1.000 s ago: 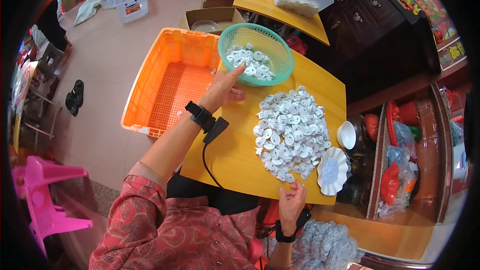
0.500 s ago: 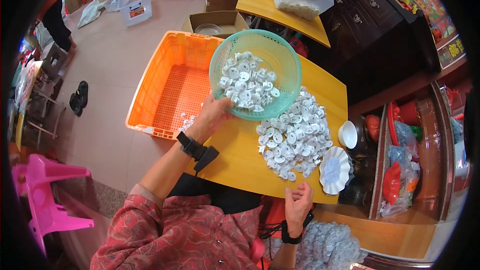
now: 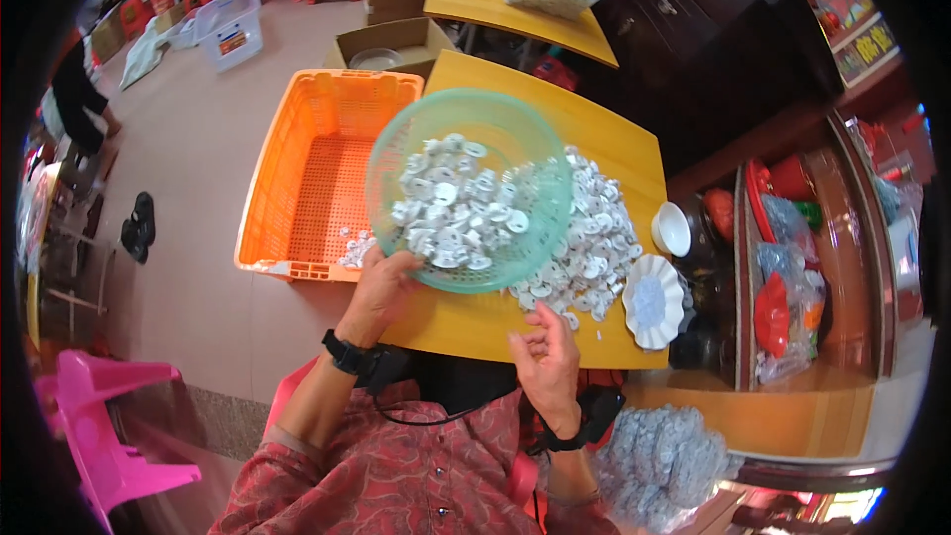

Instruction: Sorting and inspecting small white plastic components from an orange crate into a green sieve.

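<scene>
My left hand (image 3: 379, 289) grips the near left rim of a green plastic colander (image 3: 535, 154), its fingers partly hidden by the rim. In the colander lies a heap of small white plastic parts (image 3: 446, 203) with round heads. Beneath and to the right of it, a larger pile of the same white parts (image 3: 599, 233) covers the yellow table (image 3: 466, 337). My right hand (image 3: 548, 357), fingers loosely curled and apart with nothing in them, hovers at the table's near edge, close to the pile and below the colander.
An orange crate (image 3: 267, 178) with a few clear bits in its corner stands left of the table. A white bowl (image 3: 672, 230) and a scalloped dish (image 3: 666, 322) sit on the right. Open shelves (image 3: 842, 277) stand beyond them. A pink stool (image 3: 109, 426) is at lower left.
The colander has come nearer to me and to the left, held in my left hand. My right hand has risen and moved left toward it.
</scene>
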Demonstrator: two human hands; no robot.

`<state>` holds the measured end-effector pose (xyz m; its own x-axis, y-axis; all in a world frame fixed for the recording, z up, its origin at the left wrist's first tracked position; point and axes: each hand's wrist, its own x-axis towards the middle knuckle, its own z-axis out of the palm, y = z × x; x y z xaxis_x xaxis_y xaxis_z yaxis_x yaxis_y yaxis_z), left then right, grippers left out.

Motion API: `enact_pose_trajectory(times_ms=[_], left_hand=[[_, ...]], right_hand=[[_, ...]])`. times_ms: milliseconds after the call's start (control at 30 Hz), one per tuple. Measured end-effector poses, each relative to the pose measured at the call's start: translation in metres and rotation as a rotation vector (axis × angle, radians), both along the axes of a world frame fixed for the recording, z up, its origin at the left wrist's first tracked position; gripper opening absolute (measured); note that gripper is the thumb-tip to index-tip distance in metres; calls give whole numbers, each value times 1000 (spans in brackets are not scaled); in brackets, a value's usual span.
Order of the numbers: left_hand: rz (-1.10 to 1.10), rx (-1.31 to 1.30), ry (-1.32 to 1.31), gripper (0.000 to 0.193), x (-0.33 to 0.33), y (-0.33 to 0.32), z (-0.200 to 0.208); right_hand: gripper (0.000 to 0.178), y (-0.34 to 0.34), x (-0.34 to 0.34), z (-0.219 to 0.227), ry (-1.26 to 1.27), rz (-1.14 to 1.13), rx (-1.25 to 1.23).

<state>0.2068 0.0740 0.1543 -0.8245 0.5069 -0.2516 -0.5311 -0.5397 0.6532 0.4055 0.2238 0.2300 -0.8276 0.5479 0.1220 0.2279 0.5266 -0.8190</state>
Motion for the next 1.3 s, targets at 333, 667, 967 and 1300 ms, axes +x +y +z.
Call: enact_pose_trajectory(times_ms=[333, 667, 967, 1300], left_hand=[[-20, -5, -36, 45, -1, -17, 11], [-12, -6, -21, 37, -3, -20, 2], [-25, -35, 51, 45, -3, -21, 4], [-12, -50, 61, 46, 1, -22, 0]], right_hand=[[44, -84, 7, 116, 547, 347, -70], [70, -129, -80, 142, 1654, -24, 25], [90, -77, -37, 166, 1083, 607, -180], [34, 29, 27, 37, 231, -277, 402]])
